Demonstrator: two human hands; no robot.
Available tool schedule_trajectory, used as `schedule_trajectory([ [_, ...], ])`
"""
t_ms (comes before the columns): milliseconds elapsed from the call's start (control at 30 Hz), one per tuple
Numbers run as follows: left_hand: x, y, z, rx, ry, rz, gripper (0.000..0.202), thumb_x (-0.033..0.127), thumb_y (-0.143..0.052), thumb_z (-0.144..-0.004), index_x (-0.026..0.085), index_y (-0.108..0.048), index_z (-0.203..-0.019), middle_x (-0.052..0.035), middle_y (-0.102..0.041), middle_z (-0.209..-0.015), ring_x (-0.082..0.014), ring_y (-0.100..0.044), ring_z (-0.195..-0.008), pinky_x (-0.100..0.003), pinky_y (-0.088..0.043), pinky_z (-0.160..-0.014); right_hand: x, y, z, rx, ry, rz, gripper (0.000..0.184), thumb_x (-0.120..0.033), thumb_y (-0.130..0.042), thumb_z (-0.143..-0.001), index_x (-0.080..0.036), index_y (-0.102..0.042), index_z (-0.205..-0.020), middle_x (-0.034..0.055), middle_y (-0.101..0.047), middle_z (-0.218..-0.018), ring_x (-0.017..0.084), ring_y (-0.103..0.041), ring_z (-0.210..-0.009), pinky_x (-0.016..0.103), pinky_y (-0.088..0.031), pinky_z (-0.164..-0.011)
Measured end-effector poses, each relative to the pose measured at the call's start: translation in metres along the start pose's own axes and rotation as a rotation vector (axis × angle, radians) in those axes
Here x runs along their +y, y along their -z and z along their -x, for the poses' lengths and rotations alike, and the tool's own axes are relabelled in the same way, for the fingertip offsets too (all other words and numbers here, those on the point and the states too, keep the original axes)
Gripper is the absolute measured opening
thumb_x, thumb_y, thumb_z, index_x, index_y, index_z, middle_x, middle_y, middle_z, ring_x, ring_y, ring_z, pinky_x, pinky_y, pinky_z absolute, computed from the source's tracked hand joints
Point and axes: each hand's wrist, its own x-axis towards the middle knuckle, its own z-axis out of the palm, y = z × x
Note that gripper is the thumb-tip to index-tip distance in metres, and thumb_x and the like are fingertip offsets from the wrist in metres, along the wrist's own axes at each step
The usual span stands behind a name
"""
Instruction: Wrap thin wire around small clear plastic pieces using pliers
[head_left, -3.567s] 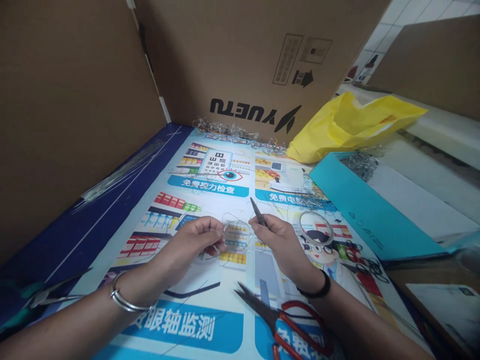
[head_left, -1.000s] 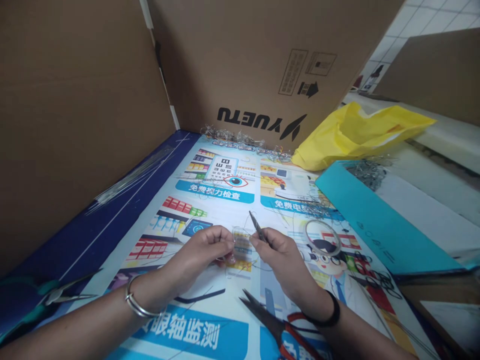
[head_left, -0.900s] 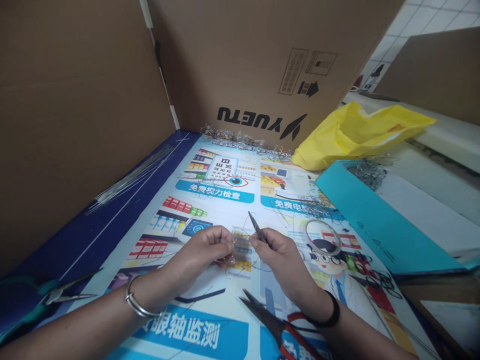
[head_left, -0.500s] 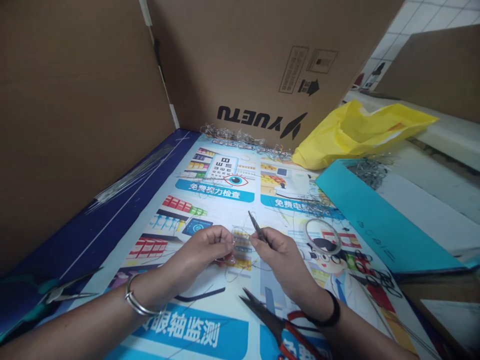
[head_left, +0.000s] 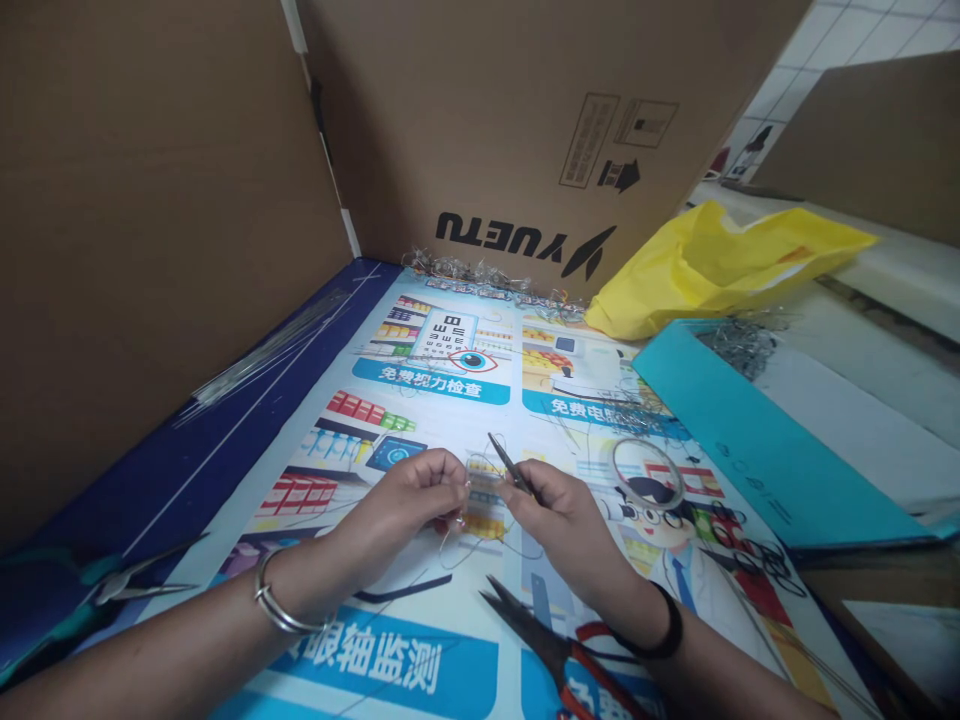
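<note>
My left hand (head_left: pixel 431 490) is closed in a pinch on a thin wire (head_left: pixel 444 545), and small pinkish bits show under its fingertips. In my right hand (head_left: pixel 551 500) is a slim dark pointed tool (head_left: pixel 507 463), its tip angled up and to the left; my fingers hide its other end, so I cannot tell its kind. Fine loops of wire show faintly between the two hands. Below my right hand lie scissors (head_left: pixel 529 625) with dark, parted blades and red-and-black handles. Teal-handled pliers (head_left: pixel 112 585) rest at the left, jaws apart.
A printed poster (head_left: pixel 420 440) covers the work surface. Tangled wire pieces (head_left: pixel 480 272) line the back cardboard wall (head_left: pixel 510 130). Straight wires (head_left: pixel 262 355) lie at left. On the right are a tape roll (head_left: pixel 622 480), black loops (head_left: pixel 757 560), a blue box (head_left: pixel 735 430) and a yellow bag (head_left: pixel 712 270).
The dark tool's tip has shifted slightly left and down. The wire and pinkish bits at my left fingertips have changed position. Both hands stay in nearly the same place.
</note>
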Motion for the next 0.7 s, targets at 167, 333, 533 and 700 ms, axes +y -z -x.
schedule_trajectory([
  [167,-0.0013,0.0015,-0.0009,0.02,0.017,-0.05,0.011,0.024,-0.059,-0.073,0.017,-0.051,-0.073,0.0038,-0.052,-0.06,-0.0073,-0.048,-0.049,-0.023,-0.035,-0.052,0.0022,-0.0014,0.0001,-0.012,0.006,0.041,0.025,-0.034,-0.049,-0.08,-0.019,-0.041,-0.061,-0.0044,-0.035,-0.059,0.009,-0.033,-0.057,0.021,-0.027,-0.051],
  [333,-0.0037,0.0017,-0.001,0.016,-0.011,-0.045,0.01,0.022,-0.058,-0.074,0.017,-0.05,-0.071,0.0038,-0.052,-0.062,-0.0077,-0.049,-0.052,-0.023,-0.036,-0.054,0.0016,-0.0014,-0.0002,-0.006,0.016,0.076,0.026,-0.033,-0.049,-0.08,-0.019,-0.038,-0.06,-0.0044,-0.033,-0.058,0.009,-0.032,-0.056,0.021,-0.027,-0.05],
  [533,-0.0016,-0.0002,0.0,0.035,0.0,-0.057,0.014,0.026,-0.059,-0.073,0.017,-0.048,-0.072,0.0038,-0.054,-0.061,-0.0078,-0.05,-0.049,-0.023,-0.037,-0.053,-0.0008,-0.0012,0.0007,-0.006,0.035,0.068,0.026,-0.034,-0.049,-0.079,-0.019,-0.04,-0.06,-0.0039,-0.035,-0.058,0.009,-0.033,-0.057,0.021,-0.028,-0.051],
  [700,-0.0008,-0.0009,-0.0009,0.064,-0.006,-0.096,0.017,0.026,-0.062,-0.071,0.017,-0.048,-0.071,0.0047,-0.053,-0.059,-0.0068,-0.049,-0.046,-0.022,-0.037,-0.05,-0.0018,-0.0024,0.0011,-0.004,0.012,0.07,0.027,-0.034,-0.049,-0.079,-0.02,-0.038,-0.059,-0.0044,-0.033,-0.057,0.009,-0.032,-0.056,0.021,-0.027,-0.051],
])
